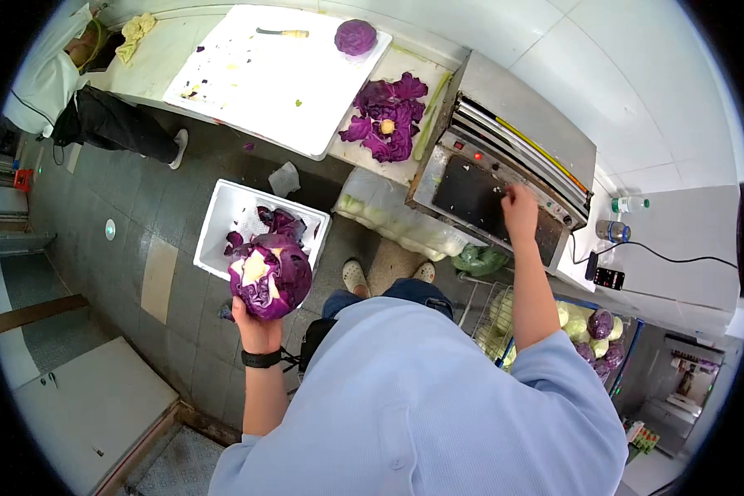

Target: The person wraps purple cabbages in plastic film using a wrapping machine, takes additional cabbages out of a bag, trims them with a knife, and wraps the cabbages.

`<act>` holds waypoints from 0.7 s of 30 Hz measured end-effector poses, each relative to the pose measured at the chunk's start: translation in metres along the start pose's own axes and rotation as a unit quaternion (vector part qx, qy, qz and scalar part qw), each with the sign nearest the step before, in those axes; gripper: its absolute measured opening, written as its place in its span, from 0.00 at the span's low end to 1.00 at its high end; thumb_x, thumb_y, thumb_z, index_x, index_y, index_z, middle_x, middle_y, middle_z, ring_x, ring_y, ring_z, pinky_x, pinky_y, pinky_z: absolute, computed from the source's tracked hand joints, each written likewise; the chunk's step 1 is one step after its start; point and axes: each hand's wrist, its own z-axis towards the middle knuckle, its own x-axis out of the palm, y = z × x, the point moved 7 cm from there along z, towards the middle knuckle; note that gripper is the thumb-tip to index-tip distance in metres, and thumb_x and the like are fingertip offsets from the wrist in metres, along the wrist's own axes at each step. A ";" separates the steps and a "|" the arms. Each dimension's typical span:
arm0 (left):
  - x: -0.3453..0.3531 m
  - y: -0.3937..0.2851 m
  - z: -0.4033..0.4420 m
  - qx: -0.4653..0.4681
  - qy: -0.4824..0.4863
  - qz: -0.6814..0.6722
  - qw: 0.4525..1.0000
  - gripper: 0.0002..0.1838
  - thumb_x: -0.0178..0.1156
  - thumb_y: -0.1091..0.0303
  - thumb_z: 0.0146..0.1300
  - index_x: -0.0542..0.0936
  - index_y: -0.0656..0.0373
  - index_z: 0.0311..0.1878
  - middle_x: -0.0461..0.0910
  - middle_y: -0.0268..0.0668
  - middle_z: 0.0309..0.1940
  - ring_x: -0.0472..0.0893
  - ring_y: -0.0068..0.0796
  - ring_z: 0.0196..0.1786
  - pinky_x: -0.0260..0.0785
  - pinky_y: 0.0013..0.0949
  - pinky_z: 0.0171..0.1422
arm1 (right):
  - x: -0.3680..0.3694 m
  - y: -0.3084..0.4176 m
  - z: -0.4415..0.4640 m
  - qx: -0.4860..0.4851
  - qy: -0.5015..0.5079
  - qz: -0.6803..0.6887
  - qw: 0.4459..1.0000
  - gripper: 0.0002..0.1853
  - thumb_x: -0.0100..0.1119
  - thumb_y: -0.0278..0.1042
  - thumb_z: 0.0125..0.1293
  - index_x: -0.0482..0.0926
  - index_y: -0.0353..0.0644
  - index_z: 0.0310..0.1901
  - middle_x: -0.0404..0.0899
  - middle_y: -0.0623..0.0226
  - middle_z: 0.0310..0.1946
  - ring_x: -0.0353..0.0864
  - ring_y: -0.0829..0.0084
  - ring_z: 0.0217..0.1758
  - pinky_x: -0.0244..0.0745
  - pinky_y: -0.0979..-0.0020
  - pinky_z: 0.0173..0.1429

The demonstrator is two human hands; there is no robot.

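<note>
My left hand [258, 333] grips a purple cabbage [277, 277] from below, its pale cut stem end facing up. Beneath the cabbage, on the floor, stands a white foam box [215, 219] with loose purple leaves [283, 223] inside. My right hand [518, 208] reaches over the dark plate [471, 192] of a wrapping machine [525, 116]. Its fingers are curled together, and whatever they hold is too small or hidden to make out. Small pale bits lie on the plate close to those fingers.
A white board [264, 83] on the counter carries a knife [283, 32], scraps and another purple cabbage [355, 37]. Purple leaves [388, 116] lie beside it. At right are a cart of cabbages [591, 331], bottles [628, 204] and a phone [609, 278]. Another person [116, 124] stands left.
</note>
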 end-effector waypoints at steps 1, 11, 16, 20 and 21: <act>-0.002 0.001 -0.001 -0.006 0.008 0.000 1.000 0.41 0.55 0.37 0.70 0.59 0.50 0.79 0.65 0.36 0.76 0.65 0.41 0.77 0.58 0.52 0.80 | 0.004 0.009 0.000 0.012 0.013 -0.024 1.000 0.09 0.61 0.27 0.64 0.83 0.37 0.45 0.82 0.50 0.43 0.83 0.48 0.46 0.78 0.54 0.52; -0.004 0.008 -0.001 0.023 0.000 -0.001 1.000 0.44 0.60 0.38 0.67 0.60 0.52 0.78 0.68 0.38 0.73 0.70 0.41 0.74 0.63 0.50 0.78 | 0.044 -0.006 0.029 0.042 0.057 -0.090 0.993 0.08 0.63 0.30 0.56 0.82 0.34 0.35 0.84 0.49 0.29 0.85 0.50 0.36 0.79 0.55 0.44; -0.006 0.004 -0.003 0.039 -0.025 -0.030 0.998 0.46 0.65 0.42 0.65 0.57 0.51 0.79 0.66 0.40 0.73 0.70 0.40 0.74 0.65 0.48 0.77 | 0.050 0.116 0.018 0.062 0.138 0.249 0.957 0.07 0.66 0.28 0.60 0.82 0.35 0.38 0.82 0.66 0.28 0.79 0.76 0.31 0.76 0.70 0.40; -0.009 0.004 -0.004 0.059 -0.046 -0.015 0.997 0.47 0.64 0.40 0.65 0.56 0.53 0.79 0.66 0.39 0.73 0.69 0.40 0.74 0.65 0.47 0.77 | 0.125 0.266 -0.026 -0.095 0.304 0.360 0.877 0.06 0.64 0.25 0.61 0.84 0.39 0.41 0.86 0.66 0.34 0.84 0.74 0.37 0.78 0.70 0.43; -0.001 0.001 -0.006 0.064 -0.056 -0.005 0.996 0.48 0.64 0.38 0.65 0.55 0.53 0.79 0.65 0.40 0.73 0.68 0.40 0.75 0.64 0.47 0.77 | 0.139 0.308 -0.041 -0.231 0.278 0.343 0.867 0.07 0.64 0.26 0.62 0.84 0.39 0.41 0.87 0.61 0.36 0.85 0.67 0.38 0.79 0.66 0.44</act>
